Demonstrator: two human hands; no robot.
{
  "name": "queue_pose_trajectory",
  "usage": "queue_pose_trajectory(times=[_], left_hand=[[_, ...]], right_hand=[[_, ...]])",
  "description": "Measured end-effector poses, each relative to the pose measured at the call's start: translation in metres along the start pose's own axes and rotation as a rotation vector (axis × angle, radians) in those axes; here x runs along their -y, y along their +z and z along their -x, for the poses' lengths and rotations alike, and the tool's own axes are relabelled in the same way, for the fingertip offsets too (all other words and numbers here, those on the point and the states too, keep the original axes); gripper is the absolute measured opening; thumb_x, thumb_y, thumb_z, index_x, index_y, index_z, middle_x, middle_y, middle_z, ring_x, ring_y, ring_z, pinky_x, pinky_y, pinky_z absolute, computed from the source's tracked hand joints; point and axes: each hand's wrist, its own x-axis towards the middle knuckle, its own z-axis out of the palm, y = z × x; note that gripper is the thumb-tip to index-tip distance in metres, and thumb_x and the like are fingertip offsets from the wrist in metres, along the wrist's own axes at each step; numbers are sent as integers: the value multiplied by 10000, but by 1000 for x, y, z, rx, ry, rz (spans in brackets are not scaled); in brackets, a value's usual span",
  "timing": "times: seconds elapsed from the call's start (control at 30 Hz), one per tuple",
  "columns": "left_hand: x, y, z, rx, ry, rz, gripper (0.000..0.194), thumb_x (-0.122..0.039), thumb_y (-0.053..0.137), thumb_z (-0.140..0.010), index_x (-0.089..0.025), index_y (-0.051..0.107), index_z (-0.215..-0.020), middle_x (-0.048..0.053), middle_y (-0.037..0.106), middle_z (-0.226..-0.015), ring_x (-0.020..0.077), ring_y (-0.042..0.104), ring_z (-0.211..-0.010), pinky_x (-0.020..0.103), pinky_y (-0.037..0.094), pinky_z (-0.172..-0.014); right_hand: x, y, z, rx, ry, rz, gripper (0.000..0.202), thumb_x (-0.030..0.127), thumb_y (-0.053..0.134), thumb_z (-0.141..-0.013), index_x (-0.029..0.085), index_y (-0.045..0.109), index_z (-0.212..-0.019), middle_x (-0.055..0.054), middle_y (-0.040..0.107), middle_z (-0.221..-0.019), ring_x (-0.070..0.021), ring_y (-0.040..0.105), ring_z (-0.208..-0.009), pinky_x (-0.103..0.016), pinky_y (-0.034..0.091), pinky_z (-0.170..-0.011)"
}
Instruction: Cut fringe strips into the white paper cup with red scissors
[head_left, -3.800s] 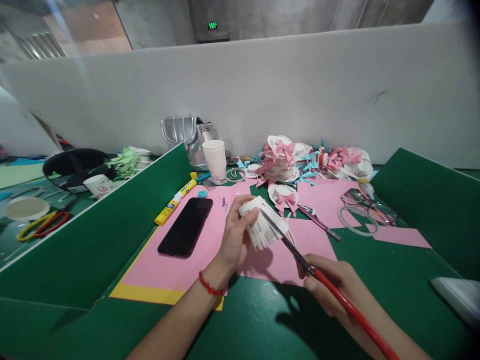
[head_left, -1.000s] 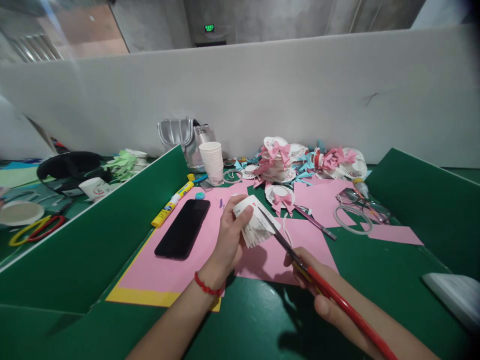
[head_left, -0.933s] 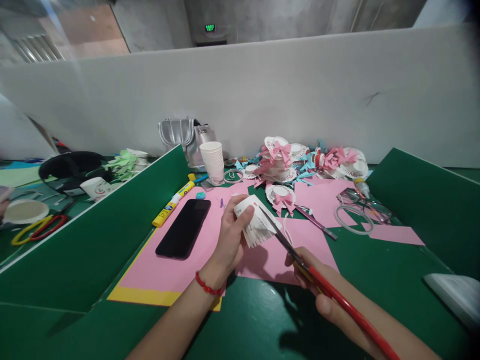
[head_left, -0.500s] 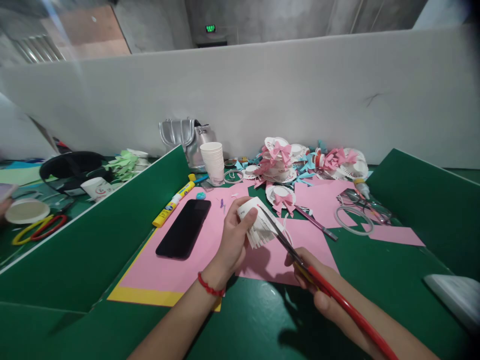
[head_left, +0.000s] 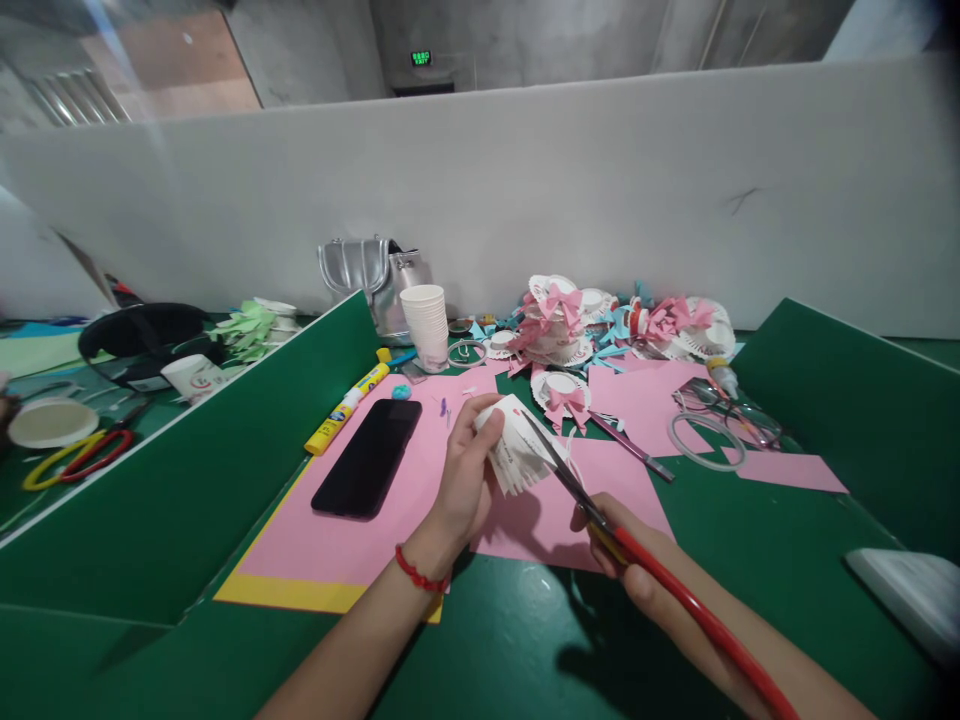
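Observation:
My left hand (head_left: 471,455) pinches a white paper cup (head_left: 517,445) between thumb and fingers above the pink paper (head_left: 420,540). Strips are cut into the cup's side, and they fan out at its lower edge. My right hand (head_left: 619,545) is closed around the handles of a pair of scissors (head_left: 574,487) with red and yellow grips. The blades lie against the cup's wall; how far apart they are is hard to make out. A black phone (head_left: 367,458) lies left of my left hand.
A yellow glue stick (head_left: 346,408) lies by the left green divider (head_left: 225,470). Behind stand stacked paper cups (head_left: 424,325) and paper hats with pink bows (head_left: 559,320). A pen (head_left: 632,446), glasses (head_left: 754,422) and a grey ring (head_left: 706,441) lie right. A person's hand (head_left: 7,405) shows far left.
The cup has turned slightly in my left hand, with the thumb shifted a little. My right hand and the scissors stay almost in place.

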Motion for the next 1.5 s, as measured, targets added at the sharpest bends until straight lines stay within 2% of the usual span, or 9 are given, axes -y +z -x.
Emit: queue_pose_trajectory(times=[0.1,0.23,0.37,0.67,0.97,1.27,1.5], left_hand=[[1,-1,0,13,5,-7,399,-419,822,-612,-209,634,-895,-33,595,-772,88,523,-656,200,433,-622],[3,-2,-1,24,0,-10,384,-418,810,-631,-208,628,-897,-34,595,-780,89,525,-652,205,434,-620],[4,-3,-2,18,-3,-8,392,-423,813,-625,-210,625,-896,-34,595,-778,89,532,-655,202,437,-612],[3,-2,-2,37,-19,6,424,-426,824,-606,-205,615,-900,-34,604,-743,93,528,-643,201,434,-599],[2,-2,1,36,-16,-13,363,-409,794,-652,-218,618,-906,-34,599,-760,98,528,-643,214,429,-618],[1,-1,1,45,-22,-5,365,-399,800,-645,-218,621,-907,-32,607,-768,98,533,-637,218,433,-623],[2,-1,1,42,-26,-17,364,-405,792,-655,-217,619,-915,-29,609,-772,100,538,-642,217,434,-621]], right_hand=[[0,1,-2,-11,-8,-44,668,856,297,-782,236,417,-998,106,247,-523,-116,208,-451,-263,162,-443],[-2,1,-3,-45,4,-26,689,872,237,-779,232,444,-930,91,318,-500,-116,255,-450,-260,170,-440],[-1,1,-2,-61,36,-2,668,858,261,-791,228,453,-902,86,340,-490,-117,258,-455,-246,183,-423],[24,-1,1,-119,55,81,594,816,357,-811,232,465,-790,73,314,-518,-133,269,-501,-261,214,-471],[29,-1,0,-118,108,102,643,850,347,-778,216,436,-713,82,299,-524,-117,251,-500,-257,185,-478],[18,1,-2,-148,94,128,626,819,360,-806,210,471,-712,78,307,-511,-109,275,-455,-245,207,-448],[22,1,-1,-155,107,102,605,800,384,-814,213,464,-687,80,291,-513,-109,275,-450,-251,194,-444]])
